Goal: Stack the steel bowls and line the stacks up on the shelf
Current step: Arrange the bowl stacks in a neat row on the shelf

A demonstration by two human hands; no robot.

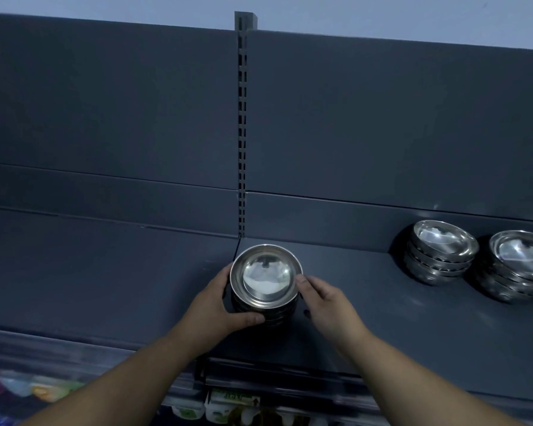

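Observation:
A stack of steel bowls [266,276] stands on the dark grey shelf [397,327], near the joint between two shelf sections. My left hand [220,302] grips the stack's left side, thumb curled round its lower front. My right hand [323,298] is at the right side, its fingertips touching the top bowl's rim. Two more bowl stacks sit at the right: one [440,252] against the back panel, another [519,264] cut off by the frame edge.
A slotted upright post [242,133] rises behind the held stack. The shelf section to the left [90,272] sits slightly higher. Below the front edge, packaged goods [228,407] show on a lower shelf.

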